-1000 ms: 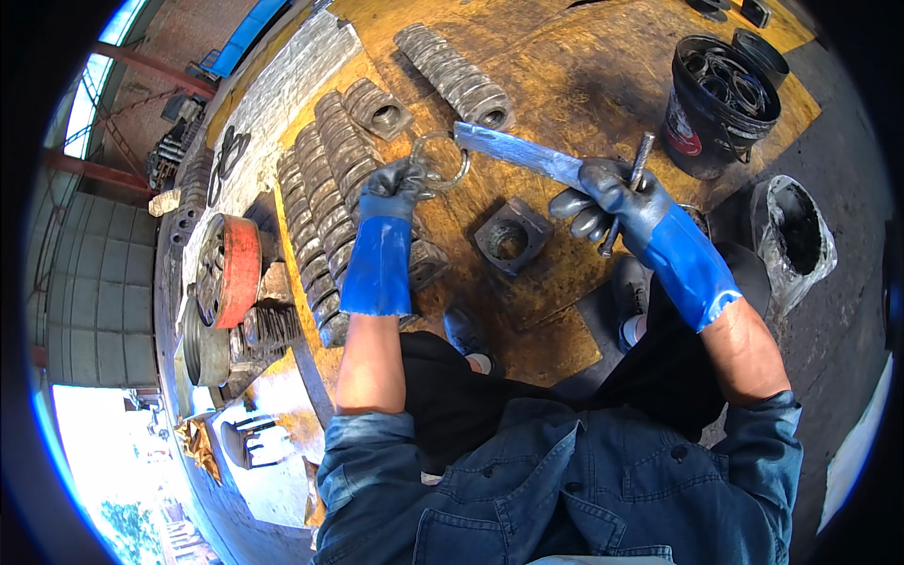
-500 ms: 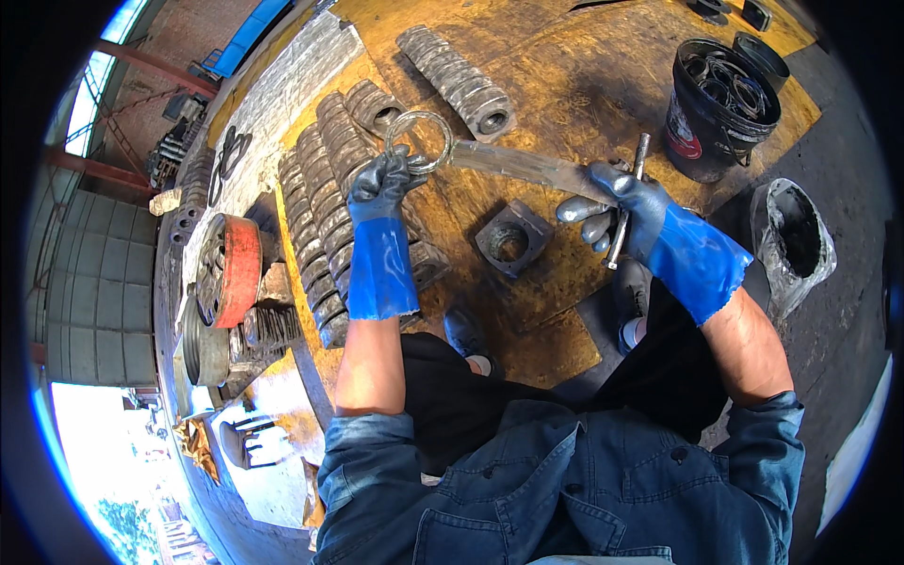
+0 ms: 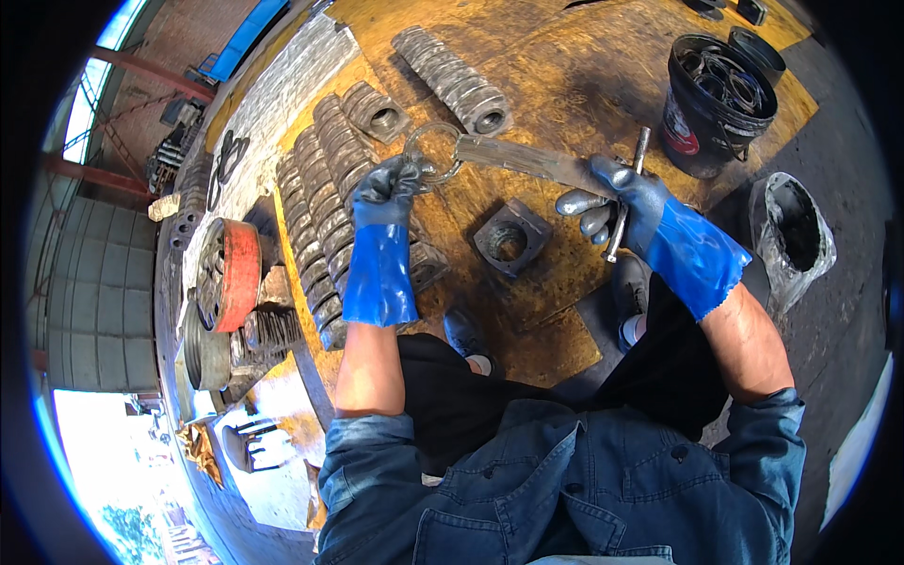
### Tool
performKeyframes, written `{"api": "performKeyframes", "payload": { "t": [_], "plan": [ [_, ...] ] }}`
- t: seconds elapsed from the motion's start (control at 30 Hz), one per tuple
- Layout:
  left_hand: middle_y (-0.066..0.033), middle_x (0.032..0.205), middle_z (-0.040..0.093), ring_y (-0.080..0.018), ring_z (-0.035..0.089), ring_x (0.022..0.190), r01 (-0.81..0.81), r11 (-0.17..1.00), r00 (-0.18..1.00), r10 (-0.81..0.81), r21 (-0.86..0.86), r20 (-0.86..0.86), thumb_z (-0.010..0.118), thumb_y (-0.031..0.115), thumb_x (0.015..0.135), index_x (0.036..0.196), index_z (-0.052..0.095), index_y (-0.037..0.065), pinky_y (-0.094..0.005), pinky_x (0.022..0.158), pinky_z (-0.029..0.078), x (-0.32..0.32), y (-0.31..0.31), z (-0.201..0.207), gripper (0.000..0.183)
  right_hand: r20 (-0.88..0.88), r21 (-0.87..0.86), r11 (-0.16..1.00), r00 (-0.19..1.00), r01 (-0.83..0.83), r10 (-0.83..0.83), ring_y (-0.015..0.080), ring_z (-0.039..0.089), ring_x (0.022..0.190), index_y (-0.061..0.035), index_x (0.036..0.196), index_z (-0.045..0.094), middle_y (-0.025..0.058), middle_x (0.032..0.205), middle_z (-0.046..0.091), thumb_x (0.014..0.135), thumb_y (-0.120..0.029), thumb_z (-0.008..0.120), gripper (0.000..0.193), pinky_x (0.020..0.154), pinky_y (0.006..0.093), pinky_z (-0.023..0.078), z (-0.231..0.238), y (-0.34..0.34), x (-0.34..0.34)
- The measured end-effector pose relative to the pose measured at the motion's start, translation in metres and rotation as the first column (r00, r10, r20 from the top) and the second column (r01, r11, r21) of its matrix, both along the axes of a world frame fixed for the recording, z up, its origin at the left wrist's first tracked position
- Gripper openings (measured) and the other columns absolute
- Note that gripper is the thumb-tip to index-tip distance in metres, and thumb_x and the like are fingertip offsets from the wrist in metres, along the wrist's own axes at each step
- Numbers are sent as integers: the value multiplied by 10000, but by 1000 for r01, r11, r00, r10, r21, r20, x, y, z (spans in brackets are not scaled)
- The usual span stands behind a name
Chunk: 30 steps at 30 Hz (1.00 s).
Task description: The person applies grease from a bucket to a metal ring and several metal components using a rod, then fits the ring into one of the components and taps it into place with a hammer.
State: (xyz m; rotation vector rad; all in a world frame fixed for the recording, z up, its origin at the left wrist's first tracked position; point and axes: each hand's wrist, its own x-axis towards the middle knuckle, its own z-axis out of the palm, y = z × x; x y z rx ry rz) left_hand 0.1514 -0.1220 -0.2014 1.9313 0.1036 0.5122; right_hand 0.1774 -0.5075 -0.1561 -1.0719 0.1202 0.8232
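Note:
My left hand (image 3: 381, 196), in a blue and dark rubber glove, pinches a thin metal ring (image 3: 432, 124) by its lower left edge and holds it up over the yellowish work surface. In my right hand (image 3: 644, 212), gloved the same way, is a flat metal bar (image 3: 527, 162) that looks like a file. Its far end meets the right side of the ring. A slim metal rod (image 3: 642, 148) also passes through the right hand, crosswise to the bar. Below the bar lies a square metal block (image 3: 539, 234) with a round hole.
Rows of stacked ribbed metal pieces (image 3: 311, 221) lie left, another stack (image 3: 447, 75) beyond. At right stand a black bucket (image 3: 683, 113) of rings and a plastic-wrapped container (image 3: 819, 254). A red-rimmed wheel (image 3: 247, 273) sits at far left. My shoes (image 3: 463, 334) show below the block.
The ring has shifted slightly right and down and is turned a little in my left hand. The bar's far end has moved slightly up with it; my right hand has barely moved.

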Motion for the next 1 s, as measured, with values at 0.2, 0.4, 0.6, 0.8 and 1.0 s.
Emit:
{"api": "performKeyframes", "payload": {
  "t": [0.2,0.4,0.6,0.8,1.0],
  "plan": [
    [-92,997,723,-134,664,863,25,990,998,-16,139,-62,690,-13,877,1115,661,-34,-261,752,554,-17,-35,27,240,137,46,997,989,-67,61,186,660,604,-39,1212,634,176,937,724,982,-382,503,434,485,281,480,4,-2,-4],
    [-49,943,717,-112,651,827,-4,983,1000,-1,185,31,745,67,871,1086,678,8,-259,760,537,-19,-30,11,233,298,-14,991,946,-133,131,177,667,616,-9,1202,640,177,920,731,982,-438,511,499,522,272,507,15,5,-12],
    [-77,957,708,-121,645,830,-83,996,995,82,33,54,720,34,884,1109,662,-25,-264,744,542,-8,-25,13,240,475,-65,993,872,-96,115,172,677,652,7,1206,631,177,911,728,938,-543,555,616,561,265,526,2,-3,-9],
    [-113,1002,701,-146,655,853,121,895,991,-133,-429,1,693,31,901,1153,634,-84,-282,741,560,1,38,3,284,540,-140,981,820,-136,191,189,680,692,19,1205,601,190,931,715,882,-627,598,722,599,273,548,4,0,-12],
    [-89,978,703,-143,655,859,-55,997,996,58,51,-62,713,67,900,1122,654,-63,-286,729,559,-3,-15,25,264,582,-178,982,798,-65,158,188,679,680,31,1186,609,192,917,717,958,-522,541,603,592,276,546,0,-3,-16]
  ]
}}
